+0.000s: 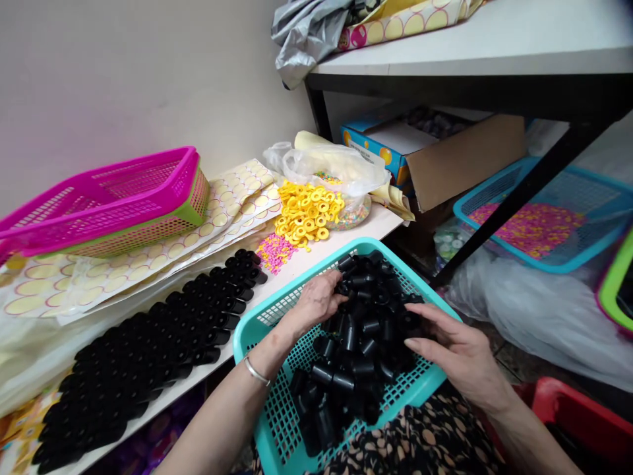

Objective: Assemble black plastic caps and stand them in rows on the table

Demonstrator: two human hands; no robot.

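A turquoise plastic basket [277,402] rests before me, tilted, with many short black plastic cylinders [349,333] heaped in it. At the heap's far left side, my left hand [319,300] is closed, its curled fingertips on a black cylinder and partly hidden among the pieces. My right hand [455,349] is at the basket's right side, with thumb and fingers apart around black pieces at the heap's edge; a firm grip does not show. On the table to the left, similar black pieces [163,336] stand upright in close rows.
Yellow plastic rings [309,214] and small pink and yellow bits [275,253] lie on the white table [291,270]. Behind are a pink basket [103,191], printed sheets [237,204] and a clear bag [336,171]. A shelf [469,53] overhangs an open carton [455,165] and a blue basket [564,260].
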